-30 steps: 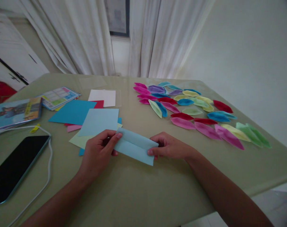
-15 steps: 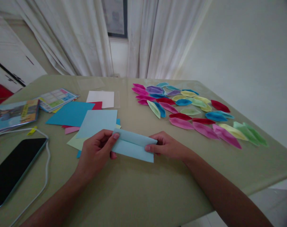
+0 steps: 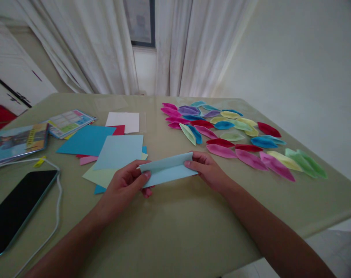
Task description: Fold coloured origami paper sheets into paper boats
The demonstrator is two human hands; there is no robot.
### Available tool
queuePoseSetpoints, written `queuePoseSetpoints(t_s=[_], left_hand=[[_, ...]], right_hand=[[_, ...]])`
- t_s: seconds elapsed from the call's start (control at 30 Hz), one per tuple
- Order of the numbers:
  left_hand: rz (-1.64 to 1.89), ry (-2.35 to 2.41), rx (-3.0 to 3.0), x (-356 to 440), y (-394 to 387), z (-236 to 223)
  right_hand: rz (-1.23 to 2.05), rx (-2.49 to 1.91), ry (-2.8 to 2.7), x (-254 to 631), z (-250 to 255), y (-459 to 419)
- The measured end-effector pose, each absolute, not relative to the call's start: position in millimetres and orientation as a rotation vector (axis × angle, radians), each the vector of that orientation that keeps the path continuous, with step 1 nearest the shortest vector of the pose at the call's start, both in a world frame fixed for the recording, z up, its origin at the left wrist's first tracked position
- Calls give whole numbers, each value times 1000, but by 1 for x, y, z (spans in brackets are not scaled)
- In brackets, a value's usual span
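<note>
The left hand [image 3: 127,185] and right hand [image 3: 207,168] pinch a creased pale-blue paper [image 3: 170,170] in their fingers over the bench [image 3: 169,235]; folded shapes [image 3: 232,137] lie at its two o'clock.

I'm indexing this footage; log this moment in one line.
left hand: grips folded light-blue paper | right hand: grips its other end | phone: on table

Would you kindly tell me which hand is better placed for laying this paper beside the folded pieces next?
Probably the right hand, which pinches the light-blue paper at the end nearer the folded pieces; the left hand holds the other end, closer to the loose sheets.
</note>
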State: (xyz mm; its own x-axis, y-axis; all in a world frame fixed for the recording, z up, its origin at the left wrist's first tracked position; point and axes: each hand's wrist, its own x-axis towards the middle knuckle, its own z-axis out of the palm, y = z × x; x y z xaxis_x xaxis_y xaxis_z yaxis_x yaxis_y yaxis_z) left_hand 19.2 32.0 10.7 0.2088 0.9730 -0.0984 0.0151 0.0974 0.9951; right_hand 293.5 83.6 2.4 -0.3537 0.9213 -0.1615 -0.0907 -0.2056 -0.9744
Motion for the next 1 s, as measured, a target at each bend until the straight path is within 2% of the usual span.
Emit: queuePoseSetpoints(t_s=[0.4, 0.63, 0.83, 1.0], left_hand=[[1020, 948, 1056, 18, 26, 3], [934, 810, 1148, 13, 25, 1], [907, 958, 1200, 23, 23, 6], [641, 826, 1129, 31, 18, 8]], right_hand=[[1831, -886, -1068, 290, 9, 81], [1777, -902, -1123, 288, 7, 81], [1697, -884, -1173, 286, 8, 79], [1700, -753, -1425, 290, 12, 75]])
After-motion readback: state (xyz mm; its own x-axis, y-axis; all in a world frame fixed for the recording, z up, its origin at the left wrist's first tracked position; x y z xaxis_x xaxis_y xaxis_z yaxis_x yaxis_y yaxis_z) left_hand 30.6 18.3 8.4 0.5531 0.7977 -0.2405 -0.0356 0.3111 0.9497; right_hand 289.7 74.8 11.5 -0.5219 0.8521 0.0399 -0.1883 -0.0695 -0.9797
